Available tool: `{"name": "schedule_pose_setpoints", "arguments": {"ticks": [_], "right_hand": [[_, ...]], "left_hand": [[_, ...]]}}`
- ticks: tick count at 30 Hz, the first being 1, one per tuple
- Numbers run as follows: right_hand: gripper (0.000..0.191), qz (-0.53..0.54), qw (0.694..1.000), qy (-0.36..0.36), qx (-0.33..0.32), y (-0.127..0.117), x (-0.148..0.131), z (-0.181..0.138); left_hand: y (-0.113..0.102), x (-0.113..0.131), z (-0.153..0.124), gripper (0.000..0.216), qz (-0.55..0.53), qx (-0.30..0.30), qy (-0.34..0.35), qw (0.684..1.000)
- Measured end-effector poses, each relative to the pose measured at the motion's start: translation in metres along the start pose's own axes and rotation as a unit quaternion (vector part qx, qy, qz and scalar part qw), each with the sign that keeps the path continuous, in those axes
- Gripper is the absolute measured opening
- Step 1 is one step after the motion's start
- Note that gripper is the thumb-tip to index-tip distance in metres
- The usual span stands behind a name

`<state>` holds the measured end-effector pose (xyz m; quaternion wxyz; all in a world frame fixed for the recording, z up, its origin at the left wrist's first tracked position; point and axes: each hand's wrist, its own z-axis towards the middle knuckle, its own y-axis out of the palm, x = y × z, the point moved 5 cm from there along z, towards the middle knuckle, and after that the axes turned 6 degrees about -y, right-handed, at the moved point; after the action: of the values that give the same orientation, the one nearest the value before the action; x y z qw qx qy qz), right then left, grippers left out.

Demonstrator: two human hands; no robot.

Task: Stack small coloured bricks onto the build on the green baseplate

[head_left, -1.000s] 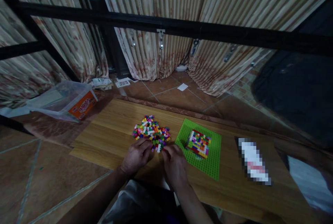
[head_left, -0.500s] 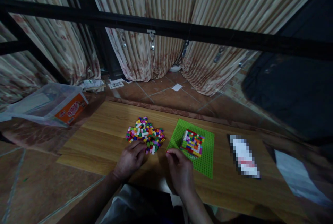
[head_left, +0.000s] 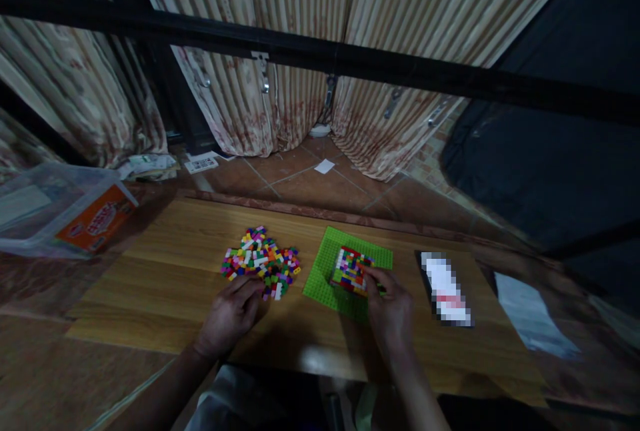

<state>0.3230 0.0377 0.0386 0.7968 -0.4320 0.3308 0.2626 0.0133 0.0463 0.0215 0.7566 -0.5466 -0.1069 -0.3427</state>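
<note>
On the pale wooden board, 2 hands work: the left hand, loosely curled with nothing visibly gripped, touches 1 loose pile of small multicoloured plastic bricks, and the right hand pinches its fingertips at 1 multicoloured brick block; whether it grips a brick is unclear. That block sits on 1 bright green studded baseplate, just right of the pile, with bare board left of the pile. Beyond the board's far edge lie brown floor tiles and striped curtains, with 1 clear plastic tub off its left end.

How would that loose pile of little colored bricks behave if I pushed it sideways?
The pile of bricks would probably scatter rather than slide together, since the pieces lie loose and jumbled. They look small and light, so the smooth wooden board likely offers little grip. The left hand rests at its near edge.
</note>
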Motion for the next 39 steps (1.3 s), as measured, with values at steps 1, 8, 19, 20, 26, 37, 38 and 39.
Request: {"name": "schedule_pose_setpoints", "arguments": {"ticks": [1,8,19,20,26,37,38,39], "right_hand": [[0.026,-0.018,1.000,-0.008,-0.008,0.002,0.000,0.002],[0.030,-0.120,0.992,-0.040,-0.017,0.008,0.000,0.006],[0.036,-0.146,0.987,-0.059,-0.014,0.013,0.001,0.006],[0.037,-0.142,0.988,-0.059,-0.012,0.012,0.000,0.006],[0.038,-0.114,0.992,-0.046,0.025,-0.001,-0.005,0.002],[0.061,-0.025,0.991,0.093,0.091,0.010,0.031,0.001],[0.062,-0.021,0.991,0.100,0.089,0.014,0.034,0.001],[0.063,-0.016,0.990,0.107,0.087,0.017,0.036,0.002]], "left_hand": [[0.000,0.000,0.000,0.019,-0.001,0.003,0.000,1.000],[-0.001,0.001,0.000,0.016,-0.002,0.010,0.009,1.000],[0.001,-0.001,-0.002,0.017,0.008,0.007,0.013,1.000],[0.001,-0.001,-0.001,0.017,0.009,0.008,0.014,1.000],[0.000,-0.001,-0.001,0.019,0.011,0.013,0.020,1.000],[0.002,-0.002,-0.001,0.017,0.008,0.016,0.018,1.000],[0.001,-0.002,-0.001,0.017,0.009,0.017,0.019,1.000],[0.001,-0.002,-0.002,0.017,0.011,0.019,0.020,1.000]]}}
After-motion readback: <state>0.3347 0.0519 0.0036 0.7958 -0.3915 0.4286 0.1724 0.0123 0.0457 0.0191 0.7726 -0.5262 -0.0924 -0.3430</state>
